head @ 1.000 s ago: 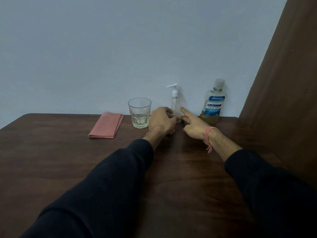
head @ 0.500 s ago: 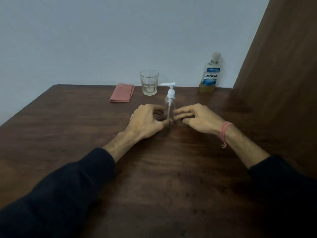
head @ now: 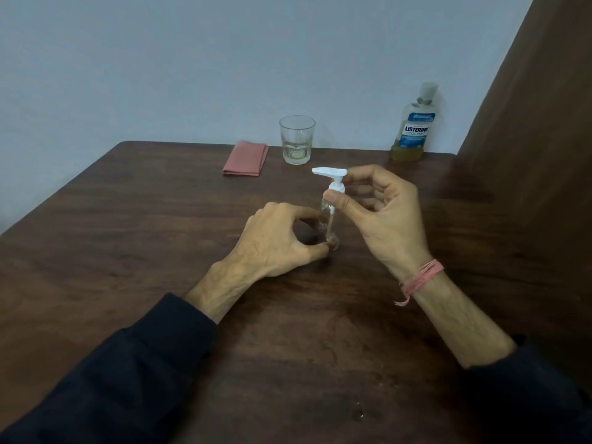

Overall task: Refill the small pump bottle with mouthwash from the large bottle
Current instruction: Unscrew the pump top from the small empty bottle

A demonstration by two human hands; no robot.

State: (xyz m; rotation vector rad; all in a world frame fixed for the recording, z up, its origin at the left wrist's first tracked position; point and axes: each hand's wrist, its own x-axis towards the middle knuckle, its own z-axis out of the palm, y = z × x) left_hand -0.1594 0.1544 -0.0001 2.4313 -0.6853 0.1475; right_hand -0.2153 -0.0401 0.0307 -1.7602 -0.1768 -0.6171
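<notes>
A small clear pump bottle (head: 329, 219) with a white pump head stands upright in the middle of the dark wooden table (head: 160, 238). My left hand (head: 282, 238) grips its lower body from the left. My right hand (head: 381, 216) pinches the white pump collar between thumb and fingers from the right. The large mouthwash bottle (head: 414, 126), with a blue label, a clear cap and a little yellowish liquid at the bottom, stands at the table's far right against the wall.
A drinking glass (head: 297, 139) with a little liquid stands at the far edge, and a folded pink cloth (head: 246, 158) lies to its left. A brown panel (head: 538, 123) rises along the right side. A few droplets (head: 357, 413) lie on the near tabletop.
The pump bottle was drawn from the back wall to the table's middle. My right hand rose from beside the bottle's body to the pump collar and closed on it; my left hand keeps its hold.
</notes>
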